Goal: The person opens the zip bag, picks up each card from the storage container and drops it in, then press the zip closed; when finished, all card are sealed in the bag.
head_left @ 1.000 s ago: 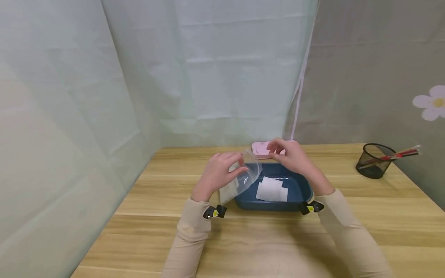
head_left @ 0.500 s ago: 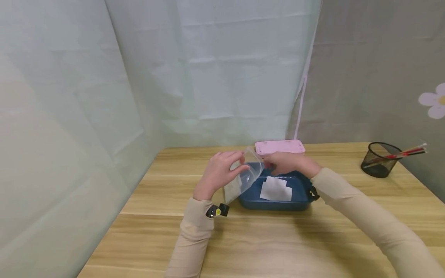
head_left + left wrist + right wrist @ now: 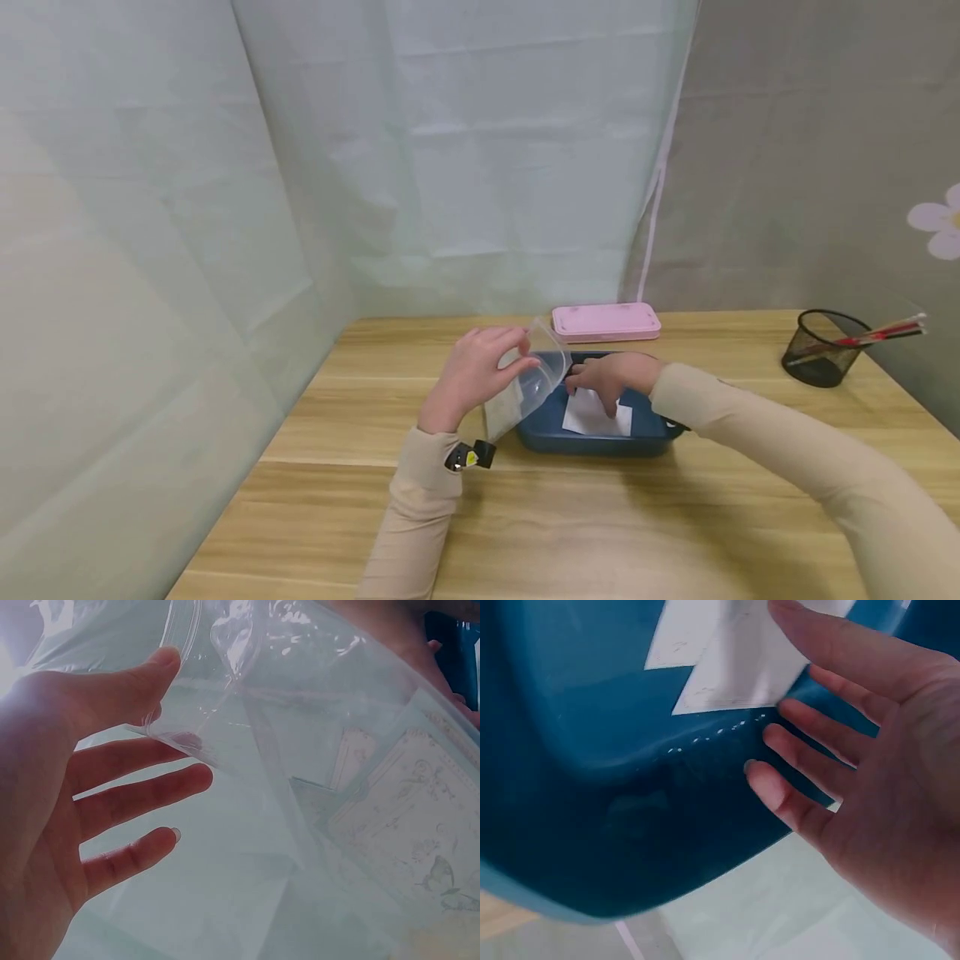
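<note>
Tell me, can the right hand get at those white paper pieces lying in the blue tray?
Probably yes. The right hand is already inside the blue tray, fingers spread and open just over the white paper pieces. Nothing covers them, and the clear bag held by the left hand sits off to the side.

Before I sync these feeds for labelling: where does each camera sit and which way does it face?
Head: above, looking down; both sleeves, left hand holding clear bag, right hand in blue tray.
Left wrist: at the palm; fingers, bag.
Right wrist: into the tray; fingers, white cards.
Shared: bag, tray, cards.
</note>
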